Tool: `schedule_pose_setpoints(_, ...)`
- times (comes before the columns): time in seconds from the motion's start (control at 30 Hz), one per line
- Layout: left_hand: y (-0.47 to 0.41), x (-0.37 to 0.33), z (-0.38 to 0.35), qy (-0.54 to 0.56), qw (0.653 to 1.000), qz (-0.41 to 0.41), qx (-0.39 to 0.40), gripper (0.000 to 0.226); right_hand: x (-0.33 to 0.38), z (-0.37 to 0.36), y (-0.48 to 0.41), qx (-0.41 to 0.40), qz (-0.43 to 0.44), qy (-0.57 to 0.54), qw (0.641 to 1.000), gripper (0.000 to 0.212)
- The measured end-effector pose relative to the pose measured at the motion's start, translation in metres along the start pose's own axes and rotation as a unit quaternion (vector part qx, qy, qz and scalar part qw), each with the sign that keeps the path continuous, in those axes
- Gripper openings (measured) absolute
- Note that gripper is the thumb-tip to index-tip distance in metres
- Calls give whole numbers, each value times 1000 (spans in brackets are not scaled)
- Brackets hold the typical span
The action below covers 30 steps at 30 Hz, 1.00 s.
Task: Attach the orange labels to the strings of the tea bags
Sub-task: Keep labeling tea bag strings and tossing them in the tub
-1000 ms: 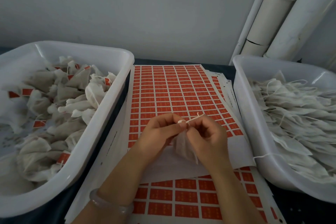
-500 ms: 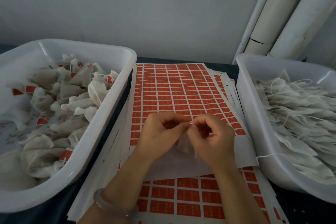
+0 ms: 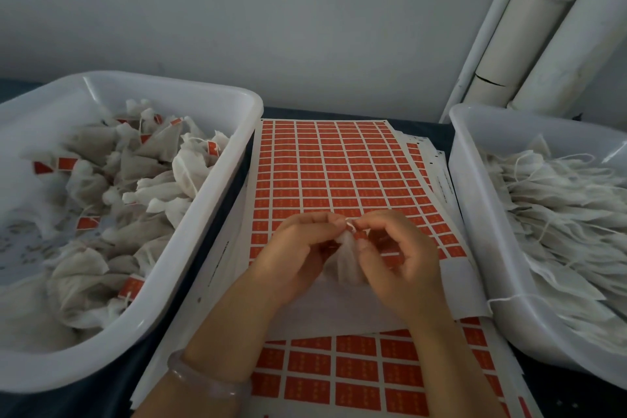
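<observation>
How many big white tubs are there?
2. The left tub holds tea bags with orange labels; the right tub holds tea bags with bare strings. Both run past the picture's edges, and I see no sign of a hidden one.

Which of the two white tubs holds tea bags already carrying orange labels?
The left tub: orange labels show among its tea bags. In the right tub the bags have bare strings.

A plain pale wall point(image 3: 271, 10) rises behind the dark bench point(image 3: 427, 120); white pipes point(image 3: 536, 20) stand at its far right corner, in dim light.
</observation>
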<state>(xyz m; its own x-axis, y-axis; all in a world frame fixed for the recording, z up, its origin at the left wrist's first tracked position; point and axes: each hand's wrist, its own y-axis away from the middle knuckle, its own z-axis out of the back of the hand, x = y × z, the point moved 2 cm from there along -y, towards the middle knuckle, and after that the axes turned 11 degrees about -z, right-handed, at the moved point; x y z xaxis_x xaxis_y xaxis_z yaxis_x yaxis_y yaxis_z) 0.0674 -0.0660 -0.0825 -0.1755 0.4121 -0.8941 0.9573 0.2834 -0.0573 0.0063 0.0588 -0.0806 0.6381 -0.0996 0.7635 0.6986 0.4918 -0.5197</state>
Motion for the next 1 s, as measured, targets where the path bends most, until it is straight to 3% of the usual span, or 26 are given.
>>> schedule_pose_setpoints(0.17, 0, 0, 3, -54, 998, -18, -3, 21, 0, -3, 0, 11, -54, 12, 998, 9)
schedule_pose_setpoints(0.37, 1, -5, 4, -276, 959, -56, -38, 17, -5, 2, 1, -35, -205, -125, 970, 25)
schedule_pose_setpoints(0.5, 1, -9, 5, -285, 954, -80, -49, 19, -6, 5, -1, -39, -246, -163, 955, 19)
schedule_pose_setpoints(0.7, 1, -8, 2, -320, 940, -114, 20, 17, -7, 1, -1, -31, -293, -241, 925, 25)
schedule_pose_setpoints(0.87, 1, -5, 1, -334, 922, -182, 75, 5, -3, -2, -1, -17, -287, -238, 928, 20)
schedule_pose_setpoints(1.0, 0, -1, 3, -358, 911, -193, 58, 26, -4, -5, 0, -48, -322, -335, 884, 26)
